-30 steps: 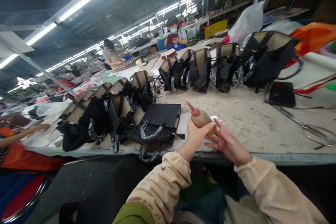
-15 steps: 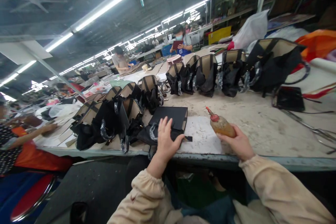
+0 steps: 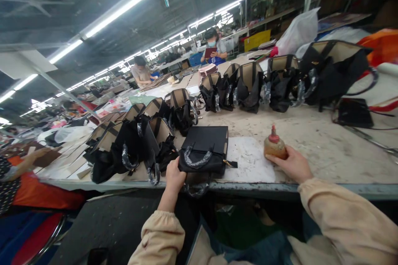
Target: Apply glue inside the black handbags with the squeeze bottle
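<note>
Newly, black bag (image 3: 208, 137) pinched at corner by fingers of left hand (image 3: 175, 177); bottle (image 3: 275, 149), turned upright, clasped by right hand (image 3: 295, 165); bag likely steadied.

Left hand (image 3: 175, 175) on black bag (image 3: 207, 138), right hand (image 3: 296, 165) around red-tipped bottle (image 3: 274, 149)

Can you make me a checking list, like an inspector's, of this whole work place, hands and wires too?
Surface: pale worktable with dark marks; speckled white sheet on it.
Things in use: flat black bag, one wrapped handle hanging past the edge; amber bottle with red nozzle, upright.
Clutter: open black bags standing behind; dark pouch and metal tool at the right.
Left hand: grips the flat black bag's near left corner.
Right hand: around the bottle; can't tell if that touches the worktable.
Cables: cord hanging from overhead; on the worktable, none certain.
Surroundings: co-workers around; ceiling lights on.
</note>
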Motion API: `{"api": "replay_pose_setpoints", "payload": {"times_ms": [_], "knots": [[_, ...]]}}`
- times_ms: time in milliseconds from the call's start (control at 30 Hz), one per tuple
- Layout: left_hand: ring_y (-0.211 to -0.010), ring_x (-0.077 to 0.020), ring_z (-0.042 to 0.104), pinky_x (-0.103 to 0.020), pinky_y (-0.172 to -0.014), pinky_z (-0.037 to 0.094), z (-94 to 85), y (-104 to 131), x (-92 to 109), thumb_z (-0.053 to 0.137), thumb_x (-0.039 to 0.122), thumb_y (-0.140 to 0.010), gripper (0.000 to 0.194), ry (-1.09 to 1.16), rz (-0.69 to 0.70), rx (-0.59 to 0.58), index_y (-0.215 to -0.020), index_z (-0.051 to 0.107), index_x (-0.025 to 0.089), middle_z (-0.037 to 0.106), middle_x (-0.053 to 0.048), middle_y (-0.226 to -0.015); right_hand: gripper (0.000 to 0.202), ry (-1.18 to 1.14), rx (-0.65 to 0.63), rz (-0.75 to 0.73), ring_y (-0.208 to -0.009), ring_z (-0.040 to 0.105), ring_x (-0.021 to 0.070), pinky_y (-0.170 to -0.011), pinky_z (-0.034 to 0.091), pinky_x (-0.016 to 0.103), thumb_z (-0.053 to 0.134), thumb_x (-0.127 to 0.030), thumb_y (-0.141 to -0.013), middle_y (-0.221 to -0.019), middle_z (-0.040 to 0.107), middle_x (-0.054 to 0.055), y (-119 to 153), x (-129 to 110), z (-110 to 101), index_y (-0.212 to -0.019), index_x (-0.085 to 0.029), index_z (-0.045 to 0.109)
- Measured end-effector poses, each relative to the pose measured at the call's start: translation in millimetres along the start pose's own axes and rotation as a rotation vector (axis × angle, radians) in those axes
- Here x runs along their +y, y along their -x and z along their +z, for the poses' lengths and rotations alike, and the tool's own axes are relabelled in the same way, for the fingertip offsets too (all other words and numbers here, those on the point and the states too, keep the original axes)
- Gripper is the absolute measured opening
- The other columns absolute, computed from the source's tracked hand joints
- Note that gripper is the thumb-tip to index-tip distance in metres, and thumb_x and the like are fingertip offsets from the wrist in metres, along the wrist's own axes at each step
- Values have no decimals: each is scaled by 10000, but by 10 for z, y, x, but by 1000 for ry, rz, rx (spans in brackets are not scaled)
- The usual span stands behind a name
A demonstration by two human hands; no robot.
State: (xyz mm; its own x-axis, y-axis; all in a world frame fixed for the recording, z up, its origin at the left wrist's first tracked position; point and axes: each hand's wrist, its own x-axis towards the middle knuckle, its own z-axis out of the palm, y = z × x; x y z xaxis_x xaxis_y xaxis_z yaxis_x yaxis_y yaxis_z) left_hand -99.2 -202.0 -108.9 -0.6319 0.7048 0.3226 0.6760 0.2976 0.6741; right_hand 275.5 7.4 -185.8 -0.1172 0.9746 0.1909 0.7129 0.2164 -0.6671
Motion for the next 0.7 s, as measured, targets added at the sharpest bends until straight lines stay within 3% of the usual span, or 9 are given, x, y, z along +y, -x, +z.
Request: {"api": "replay_pose_setpoints", "payload": {"times_ms": [100,200,300,400,433,500,567,633,700], "knots": [[-950,-275,600,-413,-946,423,68,2,6,496,93,-524,327,125,27,57,-772,673,211,652,-68,-875,592,64,-45,13,-753,632,282,-668,482,375,647,-665,-638,-808,672,99,22,-12,-103,-972,-178,670],[-1063,-248,569,-383,-987,395,179,72,108,489,100,-541,290,356,-8,84,-757,649,208,657,-64,-1039,594,248,-51,-36,-825,629,312,-701,482,396,617,-655,-669,-866,673,148,113,-56,-251,-958,-138,667],[-1028,-224,599,-333,-886,456,270,151,279,543,111,-552,218,829,-224,95,-742,607,196,687,-44,-1024,500,368,-91,-31,-821,634,314,-693,478,403,564,-630,-733,-870,684,139,333,-170,-453,-883,-167,675],[-805,-169,631,-229,-671,479,287,168,415,629,133,-517,193,1093,-449,93,-698,589,183,673,11,-770,426,222,-207,-5,-680,632,246,-644,481,374,494,-615,-814,-718,669,55,617,-418,-562,-729,-230,657],[-726,-144,616,-201,-613,462,282,159,436,646,137,-502,198,1124,-488,95,-689,595,179,649,29,-703,409,109,-226,-40,-680,633,230,-656,494,364,500,-602,-823,-715,664,43,692,-527,-543,-757,-232,660],[-620,-104,569,-171,-553,434,280,130,442,657,138,-490,190,1179,-522,106,-669,604,170,610,52,-628,435,-154,-243,-115,-787,652,231,-712,531,355,570,-561,-802,-871,683,72,762,-756,-410,-1029,-199,649],[-581,-84,541,-169,-563,444,299,99,422,644,132,-506,145,1248,-544,118,-640,600,168,598,59,-599,728,-291,-260,-210,-1099,586,283,-864,527,399,654,-507,-752,-1229,588,155,711,-959,-187,-1348,-141,452],[-601,-93,558,-187,-610,474,332,72,405,606,124,-547,89,1296,-588,144,-619,594,175,605,52,-592,1003,-290,-314,-257,-1309,405,357,-1052,391,506,766,-452,-634,-1422,409,224,574,-1109,59,-1442,-84,299],[-649,-123,595,-219,-637,500,362,54,406,550,115,-591,95,1296,-655,173,-622,598,191,627,35,-611,1195,-303,-425,-273,-1366,311,379,-1117,280,541,822,-415,-557,-1472,309,265,426,-1206,275,-1480,-45,159]]}}
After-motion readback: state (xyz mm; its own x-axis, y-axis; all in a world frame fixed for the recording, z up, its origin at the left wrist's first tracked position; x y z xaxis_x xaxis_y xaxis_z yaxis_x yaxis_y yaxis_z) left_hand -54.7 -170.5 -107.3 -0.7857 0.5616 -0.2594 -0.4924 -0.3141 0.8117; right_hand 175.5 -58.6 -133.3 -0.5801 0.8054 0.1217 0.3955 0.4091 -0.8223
